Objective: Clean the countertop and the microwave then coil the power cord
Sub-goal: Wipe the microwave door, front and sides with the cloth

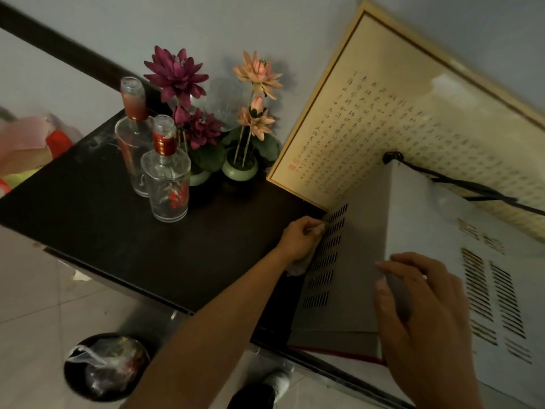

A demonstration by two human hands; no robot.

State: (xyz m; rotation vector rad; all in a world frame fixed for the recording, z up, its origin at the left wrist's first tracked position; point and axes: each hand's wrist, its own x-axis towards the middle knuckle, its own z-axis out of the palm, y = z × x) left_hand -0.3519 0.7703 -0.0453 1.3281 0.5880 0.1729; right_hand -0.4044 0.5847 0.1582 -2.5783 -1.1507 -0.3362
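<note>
A white microwave (pixel 362 231) stands on the dark countertop (pixel 124 231) at the right, its slotted side panel facing me. My left hand (pixel 298 240) grips a pale cloth (pixel 300 265) and presses it against the vent slots of that side panel. My right hand (pixel 424 308) rests on the top edge of the microwave, fingers curved over the corner. A black power cord (pixel 460 184) leaves the microwave's back corner and runs off to the right across its top.
Two clear glass bottles (pixel 165 172) with red labels stand on the countertop. Behind them are potted artificial flowers (pixel 236 128). A framed calligraphy sheet (pixel 383 113) leans on the wall. On the floor below sits a round bin (pixel 103 367) with a plastic bag.
</note>
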